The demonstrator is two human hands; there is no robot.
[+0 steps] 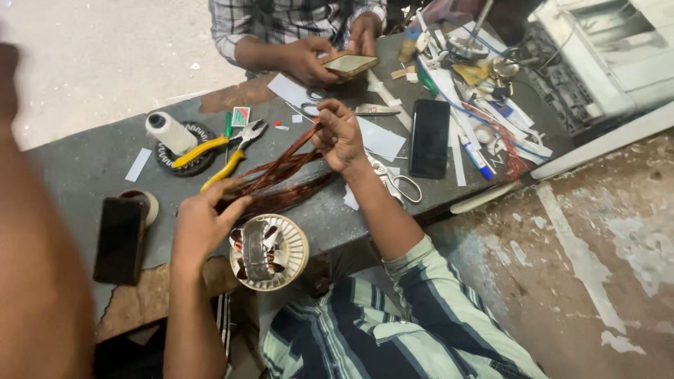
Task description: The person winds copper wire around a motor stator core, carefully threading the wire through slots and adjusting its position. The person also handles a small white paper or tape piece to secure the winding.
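Observation:
A long bundle of copper wire [281, 175] lies stretched across the dark workbench [91, 165]. My right hand [338, 133] is closed around its far end and lifts it off the bench. My left hand [203, 221] pinches the near end of the bundle, just above a round white motor stator [269, 251] with copper windings that sits at the bench's front edge, over my striped shirt.
Yellow-handled pliers [225, 151], a white thread spool [168, 131], scissors [397, 184], paper strips and two black phones [429, 137] [121, 238] lie around. A person in a plaid shirt holds a tan flat object [349, 64] opposite. Tools and wires clutter the right end. A blurred arm fills the left edge.

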